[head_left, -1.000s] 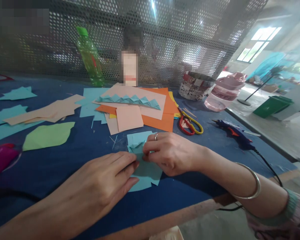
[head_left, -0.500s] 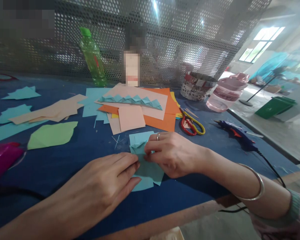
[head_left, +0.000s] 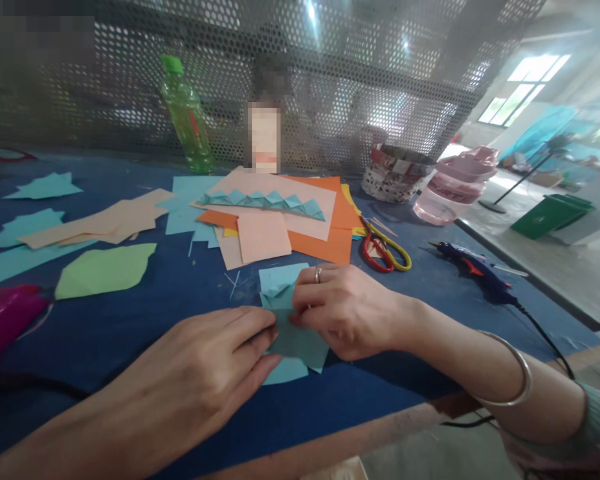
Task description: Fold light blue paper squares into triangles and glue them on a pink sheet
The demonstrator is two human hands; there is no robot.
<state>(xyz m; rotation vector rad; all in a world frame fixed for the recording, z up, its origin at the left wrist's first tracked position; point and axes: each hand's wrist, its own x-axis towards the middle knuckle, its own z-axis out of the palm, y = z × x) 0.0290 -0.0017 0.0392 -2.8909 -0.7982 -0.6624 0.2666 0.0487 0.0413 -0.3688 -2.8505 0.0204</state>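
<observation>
Light blue paper, with folds near its far end, lies in front of me on the blue tabletop. My left hand rests at its left edge, fingers stretched out and pressing on the paper, thumb apart. From the right, my right hand bends over the same paper, its fingers curled and pinching it; the fingertips are partly hidden. Just beyond lie a pale pink square and a folded blue zigzag strip on a pink sheet.
Red-and-yellow scissors and a dark blue glue gun lie to the right. Behind them stand a round container and a pink bottle. A green bottle, green paper and a magenta tool are leftward.
My right hand has shifted very slightly to the right and towards me along the paper. My left hand has stayed almost still.
</observation>
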